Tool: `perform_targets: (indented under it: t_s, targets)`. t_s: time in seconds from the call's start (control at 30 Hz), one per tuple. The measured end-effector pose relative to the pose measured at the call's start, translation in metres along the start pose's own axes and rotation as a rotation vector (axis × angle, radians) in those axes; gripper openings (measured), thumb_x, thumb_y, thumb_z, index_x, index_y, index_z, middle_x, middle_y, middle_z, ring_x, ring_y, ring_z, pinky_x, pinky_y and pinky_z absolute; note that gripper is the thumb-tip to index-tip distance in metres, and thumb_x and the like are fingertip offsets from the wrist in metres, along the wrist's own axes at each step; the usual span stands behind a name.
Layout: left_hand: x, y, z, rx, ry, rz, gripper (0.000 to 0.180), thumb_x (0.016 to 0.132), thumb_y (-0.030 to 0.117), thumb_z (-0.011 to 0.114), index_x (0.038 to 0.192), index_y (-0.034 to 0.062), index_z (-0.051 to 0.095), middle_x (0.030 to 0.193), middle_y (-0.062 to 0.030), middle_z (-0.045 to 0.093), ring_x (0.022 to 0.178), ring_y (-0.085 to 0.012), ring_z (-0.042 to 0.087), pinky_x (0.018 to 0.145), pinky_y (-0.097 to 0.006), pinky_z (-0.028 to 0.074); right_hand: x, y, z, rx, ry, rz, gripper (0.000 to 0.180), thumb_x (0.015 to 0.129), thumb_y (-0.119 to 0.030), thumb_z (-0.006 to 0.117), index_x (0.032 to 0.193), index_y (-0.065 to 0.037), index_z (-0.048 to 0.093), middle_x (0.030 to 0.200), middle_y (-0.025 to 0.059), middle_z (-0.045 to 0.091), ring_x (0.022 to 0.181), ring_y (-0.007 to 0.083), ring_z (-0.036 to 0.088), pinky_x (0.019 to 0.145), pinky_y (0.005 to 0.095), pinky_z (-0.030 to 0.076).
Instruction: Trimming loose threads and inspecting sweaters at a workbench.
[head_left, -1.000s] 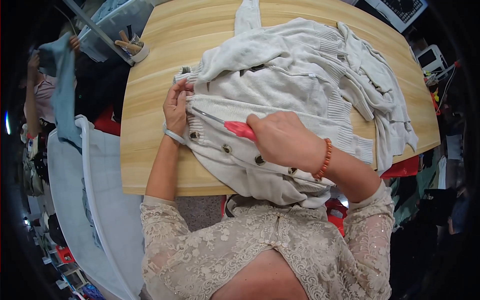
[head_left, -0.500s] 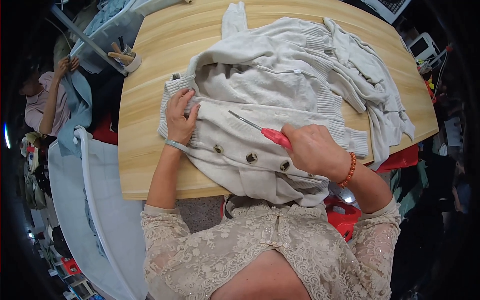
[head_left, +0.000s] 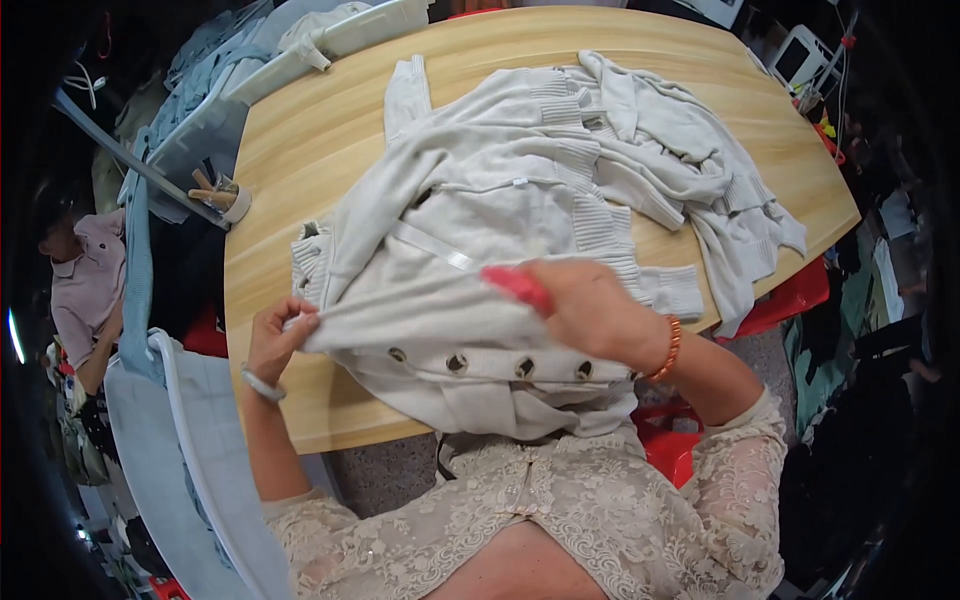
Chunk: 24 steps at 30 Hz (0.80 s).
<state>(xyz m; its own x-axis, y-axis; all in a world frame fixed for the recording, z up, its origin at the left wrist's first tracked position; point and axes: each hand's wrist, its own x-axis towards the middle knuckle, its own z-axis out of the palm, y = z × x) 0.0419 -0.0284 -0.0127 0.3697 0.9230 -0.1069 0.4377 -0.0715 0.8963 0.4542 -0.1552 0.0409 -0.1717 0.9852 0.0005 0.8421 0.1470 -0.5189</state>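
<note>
A cream knitted cardigan [head_left: 490, 215] with dark round buttons lies across the near part of the table, its lower front panel drawn taut. My left hand [head_left: 278, 338] pinches the left end of this panel between thumb and fingers. Over the panel's right half, my right hand [head_left: 605, 312] is wrapped round a red-handled tool [head_left: 518, 288]. A pale blurred streak runs up and left from the handle, in line with it; the tip is smeared by motion. Part of the button row shows below my right hand.
Another cream knit garment [head_left: 700, 170] lies heaped at the right of the wooden table [head_left: 300, 110]. A cup of tools [head_left: 235, 205] stands at the left edge, near a bin of blue-grey garments [head_left: 190, 120]. A person [head_left: 90, 270] sits beyond a white-framed cart [head_left: 185, 450].
My left hand went from lying on the ribbed edge to pinching and pulling the panel toward the lower left. My right hand swung the tool slightly leftward. The whole view shifted.
</note>
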Motion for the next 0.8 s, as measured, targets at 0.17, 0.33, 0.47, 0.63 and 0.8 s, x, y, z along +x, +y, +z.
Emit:
perform_targets:
  t_s: [0.17, 0.33, 0.47, 0.63, 0.8]
  targets:
    - [0.038, -0.012, -0.025, 0.12, 0.214, 0.062, 0.017, 0.093, 0.017, 0.067, 0.094, 0.0002, 0.068, 0.08, 0.0032, 0.063, 0.073, -0.0038, 0.055, 0.067, -0.02, 0.045, 0.051, 0.079, -0.048, -0.243, 0.267, 0.297, 0.033, 0.087, -0.033, 0.067, 0.08, -0.001, 0.067, 0.076, 0.0233, 0.065, 0.076, 0.0423, 0.064, 0.068, 0.0491, 0.05]
    - [0.159, 0.0, -0.013, -0.004, 0.229, -0.016, 0.027, 0.094, 0.03, 0.065, 0.092, 0.0027, 0.067, 0.075, 0.0032, 0.06, 0.068, -0.0038, 0.052, 0.061, -0.019, 0.043, 0.121, 0.143, -0.091, 0.058, 0.188, 0.496, 0.047, 0.086, -0.042, 0.068, 0.068, 0.002, 0.067, 0.054, 0.012, 0.062, 0.051, 0.0236, 0.063, 0.057, 0.0384, 0.05]
    - [0.235, 0.015, 0.022, -0.006, 0.175, -0.354, 0.046, 0.086, 0.047, 0.071, 0.103, 0.0047, 0.063, 0.075, 0.0009, 0.057, 0.061, -0.0071, 0.053, 0.054, -0.023, 0.045, 0.188, 0.169, -0.106, 0.218, 0.366, 0.527, 0.042, 0.084, -0.038, 0.069, 0.076, 0.003, 0.07, 0.061, 0.0099, 0.067, 0.055, 0.0156, 0.064, 0.058, 0.0338, 0.05]
    - [0.306, -0.013, 0.062, 0.095, 0.017, -0.13, 0.041, 0.083, 0.023, 0.078, 0.112, -0.0008, 0.062, 0.086, -0.0086, 0.068, 0.07, -0.0126, 0.062, 0.062, -0.027, 0.051, 0.272, 0.245, -0.093, 0.144, 0.401, 0.672, 0.055, 0.074, -0.046, 0.074, 0.089, 0.007, 0.069, 0.091, 0.0231, 0.071, 0.087, 0.0331, 0.069, 0.077, 0.0408, 0.054]
    - [0.313, -0.027, 0.051, 0.156, -0.074, -0.106, 0.023, 0.084, 0.019, 0.074, 0.093, -0.0023, 0.071, 0.083, -0.0065, 0.071, 0.073, -0.0106, 0.063, 0.068, -0.026, 0.052, 0.301, 0.229, -0.061, 0.139, 0.374, 0.662, 0.052, 0.068, -0.03, 0.079, 0.106, 0.002, 0.067, 0.111, 0.0231, 0.067, 0.106, 0.0343, 0.065, 0.091, 0.0393, 0.052]
